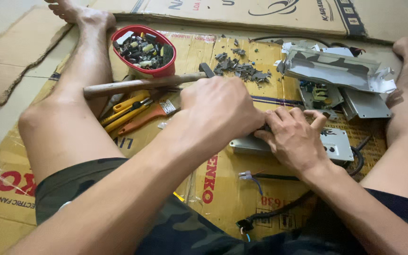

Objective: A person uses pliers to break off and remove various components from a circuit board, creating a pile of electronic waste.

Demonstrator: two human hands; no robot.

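Item: grey sheet-metal casing of a small electrical unit, lying flat on flattened cardboard on the floor, centre-right, between the legs. Mostly covered by both hands; only the right end, pierced with small holes, shows.

Handling, judged: thin pressed metal, stiff, fairly light, likely sharp along cut edges; smooth faces prone to slipping on cardboard. Best taken by the long side edges or pinned flat from above, clear of the black cable curving past its right end.

Left hand: closed in a fist over the casing's left end, fingers curled together; whatever sits inside the fist hidden, cannot tell.
Right hand: pressed down on the casing top, fingers bent and clamped along its far edge.

Nearby:
- wooden-handled hammer, far left of the hands, lying across the cardboard.
- yellow and orange hand tools, just beneath the hammer.
- red bowl of small dark components, far left.
- grey scrap fragments, far centre.
- opened metal housings with an exposed circuit board, far right.
- loose wires with blue ends, near the hands.
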